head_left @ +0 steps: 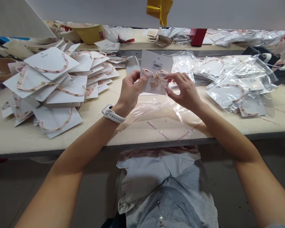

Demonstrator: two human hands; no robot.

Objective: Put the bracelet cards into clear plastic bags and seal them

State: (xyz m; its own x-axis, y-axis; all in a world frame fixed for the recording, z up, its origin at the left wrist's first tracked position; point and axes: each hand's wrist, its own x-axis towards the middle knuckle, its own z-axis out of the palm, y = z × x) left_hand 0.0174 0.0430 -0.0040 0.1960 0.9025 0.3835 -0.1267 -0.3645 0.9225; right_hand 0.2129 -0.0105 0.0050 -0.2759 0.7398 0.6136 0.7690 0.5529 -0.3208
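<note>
My left hand (pixel 130 90) and my right hand (pixel 182 90) hold up a white jewellery card (pixel 155 68) above the table. The card bears a barcode label and a gold-and-pink chain across its lower part. My left thumb and fingers pinch the card's left edge. The fingers of my right hand pinch its right side near the chain. A white watch (pixel 112 114) sits on my left wrist. Clear plastic bags (pixel 166 115) with red strips lie on the table right below my hands.
A large heap of white cards with chains (pixel 57 79) covers the table's left side. Bagged cards (pixel 235 84) pile up on the right. A yellow bowl (pixel 89 33), a red box (pixel 198 36) and more bags stand at the back. The table's front edge (pixel 156 144) runs below.
</note>
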